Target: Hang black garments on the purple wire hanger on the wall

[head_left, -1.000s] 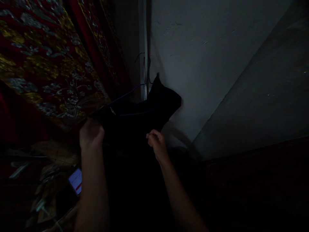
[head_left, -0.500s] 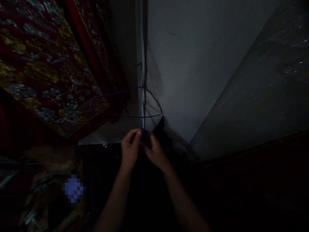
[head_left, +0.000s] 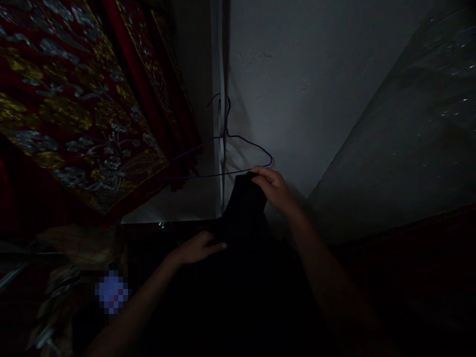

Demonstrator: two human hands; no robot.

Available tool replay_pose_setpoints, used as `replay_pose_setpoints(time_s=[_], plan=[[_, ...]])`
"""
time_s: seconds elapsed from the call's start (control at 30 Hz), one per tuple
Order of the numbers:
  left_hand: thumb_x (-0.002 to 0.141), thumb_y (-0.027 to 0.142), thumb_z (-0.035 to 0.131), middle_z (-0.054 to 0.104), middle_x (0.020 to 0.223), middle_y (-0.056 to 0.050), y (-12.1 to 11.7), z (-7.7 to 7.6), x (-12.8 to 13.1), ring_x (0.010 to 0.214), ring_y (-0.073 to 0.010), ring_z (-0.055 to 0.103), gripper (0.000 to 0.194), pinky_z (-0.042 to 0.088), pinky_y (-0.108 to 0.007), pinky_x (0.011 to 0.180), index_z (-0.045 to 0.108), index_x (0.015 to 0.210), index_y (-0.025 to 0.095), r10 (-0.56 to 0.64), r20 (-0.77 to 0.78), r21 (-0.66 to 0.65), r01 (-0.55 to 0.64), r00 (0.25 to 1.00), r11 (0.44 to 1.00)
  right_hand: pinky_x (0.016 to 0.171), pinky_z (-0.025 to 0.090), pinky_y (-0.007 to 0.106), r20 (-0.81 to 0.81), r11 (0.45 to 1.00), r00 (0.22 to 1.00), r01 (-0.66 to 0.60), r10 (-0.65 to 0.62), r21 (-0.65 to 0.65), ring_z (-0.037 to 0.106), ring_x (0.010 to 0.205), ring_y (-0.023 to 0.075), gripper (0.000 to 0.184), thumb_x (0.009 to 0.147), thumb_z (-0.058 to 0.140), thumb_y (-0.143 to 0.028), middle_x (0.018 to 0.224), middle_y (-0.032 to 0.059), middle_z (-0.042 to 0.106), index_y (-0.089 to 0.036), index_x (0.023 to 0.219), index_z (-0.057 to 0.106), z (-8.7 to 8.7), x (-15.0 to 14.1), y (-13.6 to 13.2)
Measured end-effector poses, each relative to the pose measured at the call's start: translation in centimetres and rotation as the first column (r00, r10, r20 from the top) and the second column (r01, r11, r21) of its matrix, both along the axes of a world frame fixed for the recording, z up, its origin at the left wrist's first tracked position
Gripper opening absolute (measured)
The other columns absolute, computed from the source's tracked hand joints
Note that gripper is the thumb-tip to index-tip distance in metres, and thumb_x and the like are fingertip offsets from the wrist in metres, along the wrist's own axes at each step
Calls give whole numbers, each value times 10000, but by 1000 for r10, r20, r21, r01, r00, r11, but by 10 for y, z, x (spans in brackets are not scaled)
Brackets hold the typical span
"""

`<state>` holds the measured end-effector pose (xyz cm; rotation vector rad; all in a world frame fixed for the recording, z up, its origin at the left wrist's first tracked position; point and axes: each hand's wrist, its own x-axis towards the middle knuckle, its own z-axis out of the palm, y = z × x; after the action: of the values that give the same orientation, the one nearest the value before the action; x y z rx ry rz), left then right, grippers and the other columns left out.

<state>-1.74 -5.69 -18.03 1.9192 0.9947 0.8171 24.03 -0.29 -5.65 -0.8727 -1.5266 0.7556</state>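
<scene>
The right hand (head_left: 272,187) has its fingers pinching the upper edge of a black garment (head_left: 247,203), right at the lower bar of a thin wire hanger (head_left: 223,174). The left hand (head_left: 197,248) is against the same dark cloth, nearer and to the left — too dark to tell whether its fingers grip. Far left hangs 1 red embroidered cloth (head_left: 70,106); a pale wall (head_left: 297,89) stands behind.

At the upper left I see a red cloth (head_left: 67,106) embroidered in gold and silver. A pale vertical strip (head_left: 222,54) runs down the top centre, a grey wall (head_left: 320,69) to its right. Lower left, a pixelated bluish patch (head_left: 111,292) glows.
</scene>
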Motion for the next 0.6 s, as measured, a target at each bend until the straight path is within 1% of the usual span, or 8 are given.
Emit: replay_pose_setpoints(time_s=[0.07,0.13,0.2,0.27,0.37,0.43,0.5,0.6], plan=[[836,413,741,803,910,-64,4,7,-18,771,-248,747,229,569,-303,659,802,961,231,-42,-86,30,45,995,999,773,462,293,48,987,994,91,-98,131,608,805,178,145,794,612,-335,803,2,673,-211,794,687,3,4,21],[857,409,712,805,973,-79,11,20,-39,816,-253,753,258,561,-297,684,795,1028,233,12,-126,95,0,992,995,768,453,294,20,969,979,196,-201,153,597,795,176,192,843,553,-354,784,12,658,-207,765,650,-3,0,41],[863,437,692,793,806,-52,19,36,-62,674,-233,725,226,517,-269,591,801,883,239,91,-187,135,-66,978,989,698,427,292,22,965,966,254,-256,63,552,707,172,292,880,507,-415,676,6,594,-215,681,583,-14,-6,56],[874,477,652,742,657,-24,27,53,-85,566,-210,674,293,458,-253,526,770,738,247,134,-311,124,-99,941,987,606,366,289,111,964,962,258,-249,-70,475,600,159,415,886,500,-509,560,-12,486,-228,581,496,-24,-9,65],[903,505,566,739,696,-31,36,78,-112,620,-217,675,357,451,-270,567,732,732,239,217,-518,106,-190,827,976,525,261,288,282,953,935,264,-215,-147,372,514,129,508,821,548,-609,492,-32,370,-232,502,425,-30,0,66],[927,476,500,753,808,-58,38,93,-119,728,-236,688,356,481,-305,663,706,780,227,266,-595,152,-219,758,964,515,236,288,347,957,907,279,-236,-77,367,512,123,498,791,571,-609,501,-29,379,-220,505,451,-27,15,60],[943,444,445,734,876,-83,36,107,-115,810,-250,674,348,493,-346,768,667,804,215,334,-596,272,-208,730,940,516,230,287,375,946,875,323,-306,18,369,518,120,473,789,582,-579,512,-27,383,-213,513,464,-21,32,52],[964,401,405,662,895,-91,32,127,-98,863,-255,627,308,484,-387,851,583,797,213,447,-492,518,-162,747,840,517,228,286,379,910,829,398,-411,116,365,518,118,442,808,580,-514,513,-29,365,-214,513,444,-11,52,41]])
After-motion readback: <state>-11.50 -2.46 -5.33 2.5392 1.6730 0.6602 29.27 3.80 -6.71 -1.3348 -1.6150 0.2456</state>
